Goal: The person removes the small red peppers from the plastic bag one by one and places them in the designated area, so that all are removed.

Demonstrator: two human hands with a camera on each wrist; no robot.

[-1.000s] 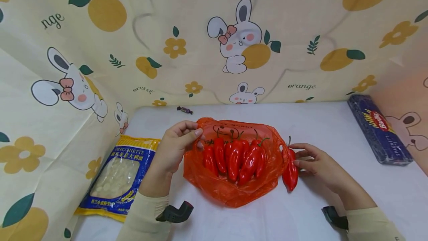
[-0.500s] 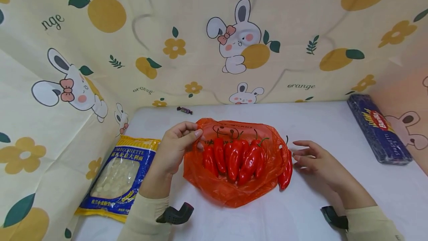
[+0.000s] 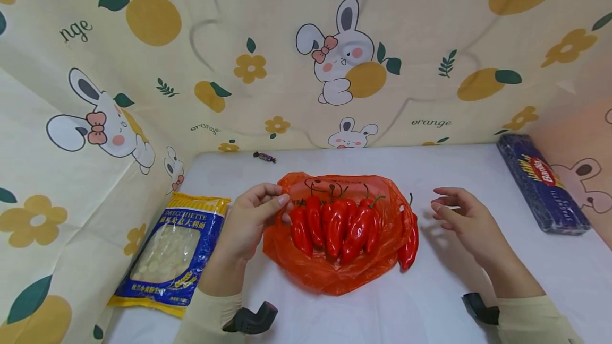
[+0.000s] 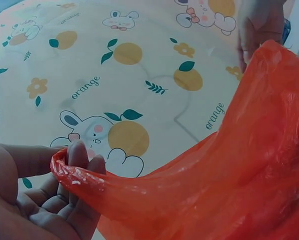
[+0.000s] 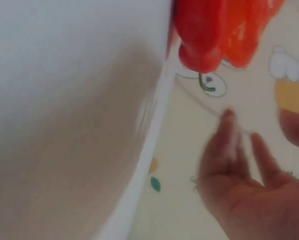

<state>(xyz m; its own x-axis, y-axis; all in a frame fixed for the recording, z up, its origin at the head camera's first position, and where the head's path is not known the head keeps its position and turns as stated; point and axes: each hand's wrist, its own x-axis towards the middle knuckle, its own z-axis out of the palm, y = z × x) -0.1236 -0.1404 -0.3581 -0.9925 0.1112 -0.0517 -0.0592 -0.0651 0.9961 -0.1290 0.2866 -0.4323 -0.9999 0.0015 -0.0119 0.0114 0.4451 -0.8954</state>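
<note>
An orange-red plastic bag point(image 3: 330, 280) lies mid-table with its mouth spread, several glossy red chili peppers point(image 3: 337, 227) in it. My left hand point(image 3: 251, 216) pinches the left edge of the bag's mouth; in the left wrist view the rim point(image 4: 79, 180) runs between thumb and fingers. One more red chili pepper point(image 3: 408, 243) with a dark stem lies against the bag's right side, outside it. To the right of that pepper, apart from it, my right hand point(image 3: 466, 219) hovers with loosely bent fingers and holds nothing. The right wrist view shows the same hand point(image 5: 254, 185) blurred.
A blue and yellow orecchiette pasta packet point(image 3: 167, 259) lies left, partly behind the left forearm. A dark blue spaghetti box point(image 3: 545, 190) sits at the far right. A small wrapped candy point(image 3: 265, 157) lies near the back edge, before a printed cloth wall point(image 3: 287, 25).
The single pepper has shifted left against the bag. My right hand has let go of it and drawn back to the right. The left hand keeps its pinch on the bag.
</note>
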